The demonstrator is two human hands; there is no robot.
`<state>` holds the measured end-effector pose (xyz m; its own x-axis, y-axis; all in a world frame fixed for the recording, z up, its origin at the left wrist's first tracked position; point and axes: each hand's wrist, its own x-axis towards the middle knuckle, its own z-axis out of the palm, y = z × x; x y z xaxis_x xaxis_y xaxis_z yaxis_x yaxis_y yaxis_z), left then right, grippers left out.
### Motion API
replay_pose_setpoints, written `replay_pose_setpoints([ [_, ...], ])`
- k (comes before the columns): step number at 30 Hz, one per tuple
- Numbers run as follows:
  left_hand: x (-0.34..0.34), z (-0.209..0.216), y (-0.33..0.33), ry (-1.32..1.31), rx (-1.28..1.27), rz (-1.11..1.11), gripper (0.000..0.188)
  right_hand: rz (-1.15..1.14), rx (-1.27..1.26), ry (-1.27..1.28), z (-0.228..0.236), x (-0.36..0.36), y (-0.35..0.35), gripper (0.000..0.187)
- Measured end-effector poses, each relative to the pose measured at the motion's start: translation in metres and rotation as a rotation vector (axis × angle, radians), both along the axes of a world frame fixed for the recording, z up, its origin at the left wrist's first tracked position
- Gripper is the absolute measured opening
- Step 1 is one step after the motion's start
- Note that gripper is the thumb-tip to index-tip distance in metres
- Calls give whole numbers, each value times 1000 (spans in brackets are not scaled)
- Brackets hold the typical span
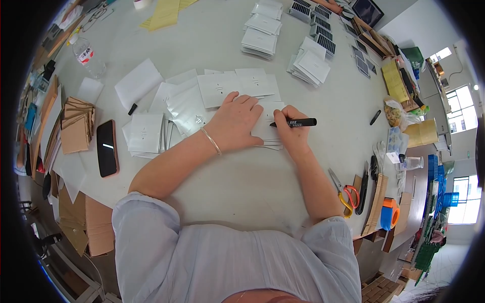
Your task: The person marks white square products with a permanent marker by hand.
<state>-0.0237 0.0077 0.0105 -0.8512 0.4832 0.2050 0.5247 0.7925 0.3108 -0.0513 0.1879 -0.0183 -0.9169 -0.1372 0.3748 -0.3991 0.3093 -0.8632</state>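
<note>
Marker (306, 122) — in right hand (294, 132); left hand (235, 121) spread on white packets (214, 88).

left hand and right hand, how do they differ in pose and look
The left hand lies spread over the white packets; the right hand is curled around a black marker. The left hand has a bracelet at its wrist; the right hand shows none. Both hands are ungloved.
</note>
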Motion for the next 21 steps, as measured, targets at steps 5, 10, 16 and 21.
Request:
replay_pose_setpoints([
  [5,1,5,-1,-13,17,-8,63,-20,-164,-107,7,2,6,23],
  [10,-9,23,-23,-7,82,-20,52,-153,-441,-251,15,-3,10,23],
  [16,-18,45,-74,-110,-102,193,45,-38,-176,-188,7,-5,7,24],
  [21,-11,31,-49,54,-168,177,52,-49,-52,-83,5,-2,2,23],
])
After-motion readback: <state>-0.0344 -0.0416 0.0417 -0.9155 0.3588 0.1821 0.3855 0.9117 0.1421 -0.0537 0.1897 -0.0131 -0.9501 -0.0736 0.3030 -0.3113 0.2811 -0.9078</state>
